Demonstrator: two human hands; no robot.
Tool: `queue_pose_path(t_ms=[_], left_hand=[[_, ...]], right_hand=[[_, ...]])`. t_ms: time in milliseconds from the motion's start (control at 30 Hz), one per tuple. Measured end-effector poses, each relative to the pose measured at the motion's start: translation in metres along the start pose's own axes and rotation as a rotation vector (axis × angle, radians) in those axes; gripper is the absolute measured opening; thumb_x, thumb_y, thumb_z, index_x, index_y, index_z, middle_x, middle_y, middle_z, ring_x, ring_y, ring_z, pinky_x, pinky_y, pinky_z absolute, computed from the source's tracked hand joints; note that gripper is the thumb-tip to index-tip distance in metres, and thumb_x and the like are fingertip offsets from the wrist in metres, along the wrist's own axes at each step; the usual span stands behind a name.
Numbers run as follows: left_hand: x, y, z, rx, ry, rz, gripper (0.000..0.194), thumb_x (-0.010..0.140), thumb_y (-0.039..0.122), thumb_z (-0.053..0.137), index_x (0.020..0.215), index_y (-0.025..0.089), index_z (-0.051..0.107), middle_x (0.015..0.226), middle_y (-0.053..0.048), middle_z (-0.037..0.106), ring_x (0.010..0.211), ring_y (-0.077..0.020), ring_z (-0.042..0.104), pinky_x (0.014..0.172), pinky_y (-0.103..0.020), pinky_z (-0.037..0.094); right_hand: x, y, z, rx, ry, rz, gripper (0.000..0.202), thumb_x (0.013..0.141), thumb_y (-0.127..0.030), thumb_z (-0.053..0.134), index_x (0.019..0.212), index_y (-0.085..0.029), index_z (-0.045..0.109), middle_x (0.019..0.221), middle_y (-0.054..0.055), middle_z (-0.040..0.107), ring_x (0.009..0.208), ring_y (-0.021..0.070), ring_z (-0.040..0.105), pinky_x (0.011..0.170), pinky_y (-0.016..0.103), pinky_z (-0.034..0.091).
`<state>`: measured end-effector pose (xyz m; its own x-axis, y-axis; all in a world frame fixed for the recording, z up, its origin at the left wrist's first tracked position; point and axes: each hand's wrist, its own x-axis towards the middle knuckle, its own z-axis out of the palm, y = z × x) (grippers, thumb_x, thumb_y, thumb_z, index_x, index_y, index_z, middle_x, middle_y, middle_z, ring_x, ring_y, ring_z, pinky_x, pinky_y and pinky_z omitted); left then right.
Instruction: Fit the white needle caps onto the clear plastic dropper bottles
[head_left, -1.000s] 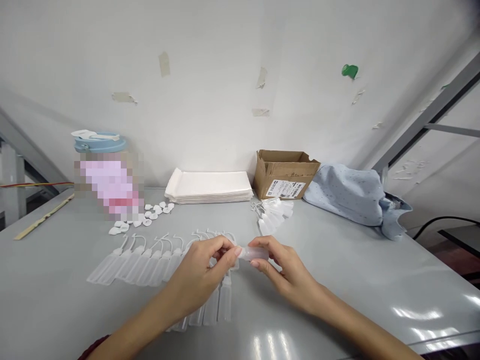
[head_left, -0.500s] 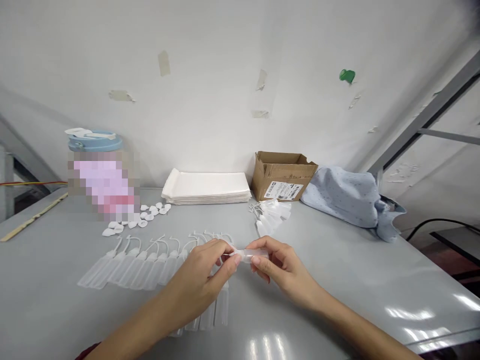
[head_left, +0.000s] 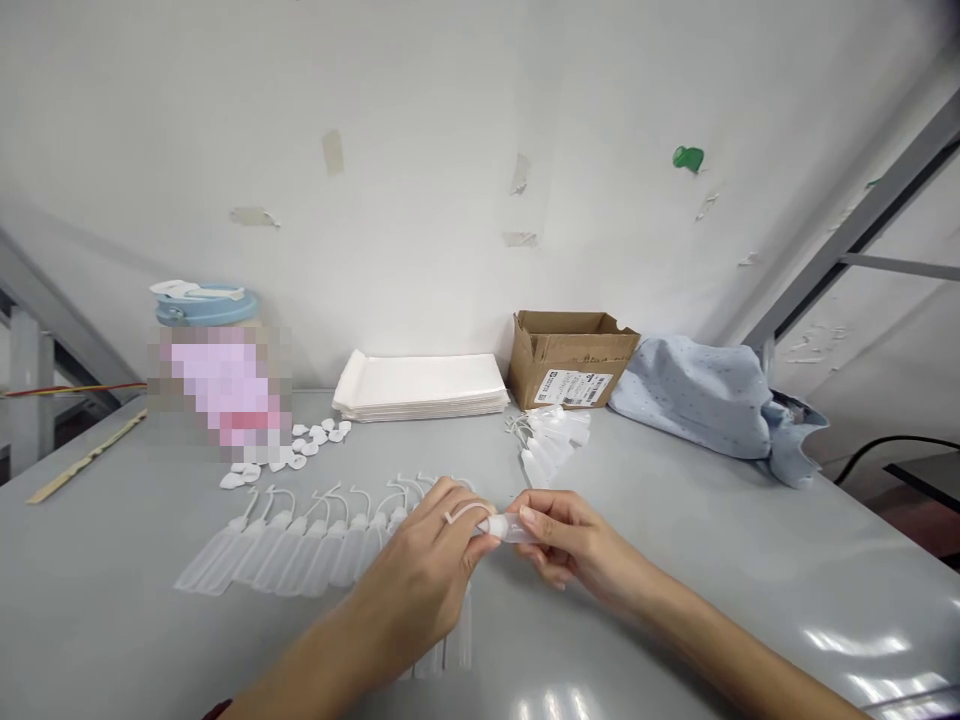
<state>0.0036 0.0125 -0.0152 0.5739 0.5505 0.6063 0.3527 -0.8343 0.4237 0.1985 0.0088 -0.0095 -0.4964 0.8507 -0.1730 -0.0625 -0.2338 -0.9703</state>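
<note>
Just right of the table's middle, both hands hold one small translucent plastic bottle (head_left: 517,529) lying sideways. My left hand (head_left: 431,555) is closed at its white cap end, thumb and fingers pinching there. A thin white strap curls from the cap over the left forefinger. My right hand (head_left: 574,535) pinches the bottle's body between thumb and fingers, hiding the bottom end. Left of the hands lies a row of similar flat bottles (head_left: 270,550) with strap caps. More bottles (head_left: 445,650) show below my left hand, partly covered by it.
Behind my right hand lies a small pile of bottles (head_left: 551,440). Along the wall stand a white stack of padded sheets or envelopes (head_left: 424,385), a cardboard box (head_left: 577,360) and a pale blue cloth (head_left: 690,395). Small white pieces (head_left: 307,440) lie near a blurred-out tub with a blue rim (head_left: 206,305).
My left hand has turned over the cap end, so its back now faces up and the cap's strap shows. The right hand keeps its hold. The view has shifted slightly.
</note>
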Motion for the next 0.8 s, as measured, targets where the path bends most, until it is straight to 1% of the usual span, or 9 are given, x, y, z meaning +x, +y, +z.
queue_pose_path(t_ms=[67, 133, 233, 300, 400, 500, 633, 733, 800], left_hand=[[0.001, 0.001, -0.003, -0.034, -0.013, -0.082, 0.014, 0.091, 0.008, 0.041, 0.092, 0.017, 0.051, 0.085, -0.006, 0.059, 0.080, -0.0193, 0.049, 0.069, -0.033, 0.043], [0.003, 0.004, -0.008, -0.081, -0.033, -0.218, 0.012, 0.092, 0.013, 0.042, 0.089, 0.018, 0.052, 0.084, -0.005, 0.058, 0.081, -0.0185, 0.051, 0.072, -0.032, 0.043], [0.006, 0.009, -0.013, -0.150, -0.082, -0.418, 0.015, 0.092, 0.022, 0.042, 0.084, 0.019, 0.054, 0.080, -0.002, 0.057, 0.078, -0.0168, 0.052, 0.067, -0.028, 0.043], [0.008, 0.011, -0.015, -0.209, -0.122, -0.496, 0.020, 0.093, 0.026, 0.041, 0.081, 0.019, 0.055, 0.077, -0.001, 0.058, 0.074, -0.0156, 0.053, 0.061, -0.025, 0.042], [0.010, 0.011, -0.016, -0.266, -0.153, -0.552, 0.026, 0.093, 0.028, 0.040, 0.075, 0.018, 0.055, 0.072, 0.001, 0.057, 0.069, -0.0132, 0.052, 0.055, -0.022, 0.038], [0.010, 0.011, -0.017, -0.232, -0.183, -0.564, 0.029, 0.093, 0.029, 0.042, 0.069, 0.017, 0.053, 0.065, 0.002, 0.053, 0.064, -0.0118, 0.049, 0.053, -0.022, 0.035], [0.009, 0.010, -0.016, -0.175, -0.217, -0.520, 0.030, 0.093, 0.029, 0.043, 0.068, 0.016, 0.055, 0.062, 0.003, 0.053, 0.059, -0.0105, 0.048, 0.056, -0.023, 0.037], [0.006, 0.009, -0.012, -0.121, -0.160, -0.394, 0.025, 0.093, 0.024, 0.047, 0.072, 0.015, 0.056, 0.067, 0.000, 0.058, 0.066, -0.0125, 0.051, 0.064, -0.024, 0.042], [0.004, 0.006, -0.008, -0.015, -0.115, -0.252, 0.024, 0.093, 0.022, 0.046, 0.072, 0.014, 0.056, 0.070, -0.003, 0.060, 0.073, -0.0156, 0.051, 0.068, -0.027, 0.045]], right_hand=[[-0.001, -0.001, 0.001, -0.179, 0.045, -0.080, 0.034, 0.087, -0.047, 0.053, 0.084, -0.014, 0.058, 0.061, -0.003, 0.048, 0.046, 0.0064, 0.037, 0.045, 0.021, 0.030], [-0.004, 0.000, 0.003, -0.454, 0.142, -0.219, 0.027, 0.089, -0.041, 0.052, 0.093, -0.016, 0.060, 0.070, 0.000, 0.055, 0.057, 0.0103, 0.046, 0.053, 0.023, 0.037], [-0.007, 0.005, 0.004, -0.798, 0.232, -0.433, 0.020, 0.092, -0.030, 0.048, 0.102, -0.018, 0.060, 0.082, 0.005, 0.061, 0.068, 0.0151, 0.052, 0.062, 0.027, 0.043], [-0.008, 0.008, 0.003, -0.904, 0.224, -0.537, 0.021, 0.094, -0.025, 0.043, 0.107, -0.017, 0.057, 0.083, 0.006, 0.062, 0.069, 0.0167, 0.055, 0.063, 0.029, 0.045], [-0.008, 0.012, 0.003, -0.970, 0.203, -0.639, 0.022, 0.094, -0.020, 0.042, 0.112, -0.017, 0.054, 0.081, 0.007, 0.062, 0.069, 0.0180, 0.058, 0.061, 0.029, 0.046], [-0.008, 0.013, 0.004, -0.980, 0.193, -0.640, 0.021, 0.094, -0.019, 0.041, 0.109, -0.018, 0.055, 0.075, 0.005, 0.060, 0.068, 0.0183, 0.059, 0.060, 0.028, 0.046], [-0.007, 0.012, 0.004, -0.950, 0.208, -0.563, 0.021, 0.094, -0.022, 0.041, 0.103, -0.018, 0.059, 0.070, 0.003, 0.057, 0.067, 0.0183, 0.058, 0.059, 0.028, 0.045], [-0.007, 0.009, 0.004, -0.866, 0.229, -0.444, 0.024, 0.093, -0.030, 0.041, 0.098, -0.018, 0.062, 0.071, 0.003, 0.058, 0.063, 0.0166, 0.055, 0.058, 0.027, 0.043], [-0.006, 0.007, 0.004, -0.798, 0.226, -0.344, 0.029, 0.093, -0.036, 0.040, 0.093, -0.019, 0.063, 0.068, 0.001, 0.055, 0.059, 0.0150, 0.049, 0.055, 0.026, 0.039]])
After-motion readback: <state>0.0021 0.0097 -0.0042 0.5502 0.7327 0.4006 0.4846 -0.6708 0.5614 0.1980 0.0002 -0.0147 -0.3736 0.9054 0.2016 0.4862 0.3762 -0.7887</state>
